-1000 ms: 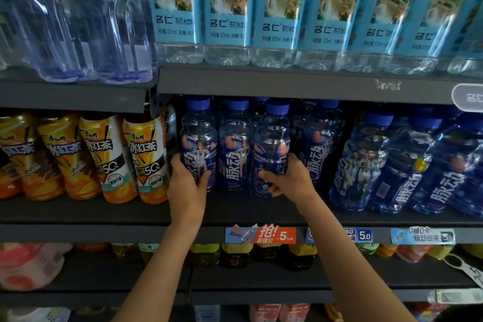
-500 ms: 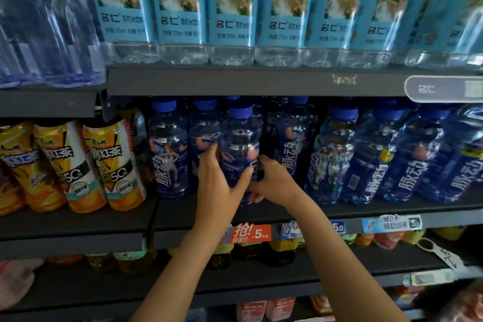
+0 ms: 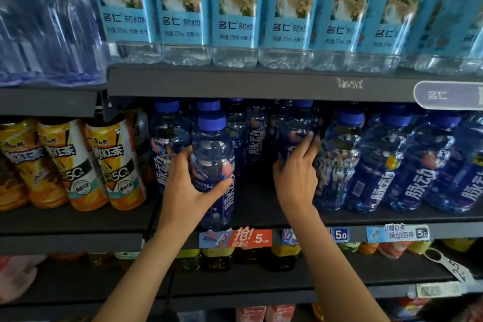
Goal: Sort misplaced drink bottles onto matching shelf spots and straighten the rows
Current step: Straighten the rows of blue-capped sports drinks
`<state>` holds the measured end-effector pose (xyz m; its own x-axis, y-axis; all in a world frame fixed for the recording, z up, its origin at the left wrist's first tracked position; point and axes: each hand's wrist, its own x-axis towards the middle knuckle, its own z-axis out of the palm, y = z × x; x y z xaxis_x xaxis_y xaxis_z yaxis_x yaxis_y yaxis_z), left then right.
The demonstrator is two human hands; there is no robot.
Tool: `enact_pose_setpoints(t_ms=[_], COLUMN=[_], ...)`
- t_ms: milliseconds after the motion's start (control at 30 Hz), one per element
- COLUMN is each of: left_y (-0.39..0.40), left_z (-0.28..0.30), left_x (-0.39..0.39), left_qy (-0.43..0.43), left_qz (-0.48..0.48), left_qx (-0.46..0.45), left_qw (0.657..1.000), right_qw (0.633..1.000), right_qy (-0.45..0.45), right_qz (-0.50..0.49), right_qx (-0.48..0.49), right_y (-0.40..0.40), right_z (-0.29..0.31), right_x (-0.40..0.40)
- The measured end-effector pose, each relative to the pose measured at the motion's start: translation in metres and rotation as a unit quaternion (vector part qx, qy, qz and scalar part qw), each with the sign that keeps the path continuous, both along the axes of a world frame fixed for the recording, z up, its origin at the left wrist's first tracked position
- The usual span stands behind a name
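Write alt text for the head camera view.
The left hand grips a blue-capped bottle at the shelf front while the right hand holds another bottle further back. Orange tea bottles stand left.

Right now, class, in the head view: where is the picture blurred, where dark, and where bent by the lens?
Head view: the big jugs top left are smeared with blur; the shelf recess behind the blue bottles between the left hand and right hand is deep in shadow; bottles at the right edge lean outward, wide-angle distortion; the soda water labels read sharp enough.
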<state>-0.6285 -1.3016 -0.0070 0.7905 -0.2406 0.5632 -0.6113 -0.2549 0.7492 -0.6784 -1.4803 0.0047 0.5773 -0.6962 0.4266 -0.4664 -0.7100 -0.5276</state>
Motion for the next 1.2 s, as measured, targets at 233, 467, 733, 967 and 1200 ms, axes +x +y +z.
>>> enact_pose_setpoints(t_ms=[233,467,733,967,1200], left_y=[0.007,0.008,0.007,0.007,0.006], left_z=[-0.001,-0.004,-0.004,-0.005,-0.006], left_x=[0.009,0.012,0.012,0.013,0.013], left_qy=[0.013,0.018,0.023,0.034,0.043], left_qz=[-0.036,-0.049,-0.059,-0.083,-0.078], left_qx=[-0.004,-0.006,-0.015,-0.025,-0.022], left_qw=[0.999,0.999,0.998,0.996,0.996], right_qw=[0.995,0.992,0.978,0.988,0.973], right_qy=[-0.091,-0.063,-0.064,-0.066,-0.173], right_qz=[-0.024,0.106,0.14,0.122,0.153], right_qx=[0.029,0.011,0.141,0.061,-0.005], right_y=[0.003,-0.005,-0.022,-0.019,-0.004], right_z=[0.002,0.018,0.028,0.029,0.029], right_x=[0.025,0.072,0.108,0.11,0.081])
